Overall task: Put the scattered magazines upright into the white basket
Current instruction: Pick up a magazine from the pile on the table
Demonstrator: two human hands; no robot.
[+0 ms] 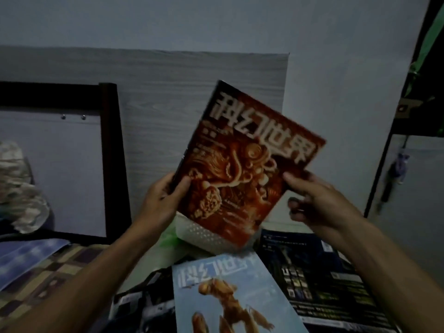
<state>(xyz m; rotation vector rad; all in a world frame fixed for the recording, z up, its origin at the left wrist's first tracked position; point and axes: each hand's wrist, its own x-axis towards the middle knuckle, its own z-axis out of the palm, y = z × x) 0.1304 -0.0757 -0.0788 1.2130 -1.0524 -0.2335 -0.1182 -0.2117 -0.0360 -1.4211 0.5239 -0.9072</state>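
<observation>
Fingers of both hands, left hand (160, 195) and right hand (312, 198), pinch the glossy red magazine (240, 164), tilted above what seems the perforated white plastic basket (204, 234).

I see the white basket (204, 234) mostly hidden behind the red magazine (242, 164); my view blurs its holes.

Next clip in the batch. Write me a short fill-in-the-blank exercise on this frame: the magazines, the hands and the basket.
1. The raised magazine has a mostly ____ cover.
2. The left hand grips that magazine's edge with its ____ on the front cover.
3. The white basket shows just ____ the raised magazine.
4. The pale blue magazine lying flat shows an orange ____ on its cover.

Missing words: red; thumb; below; insect
</observation>
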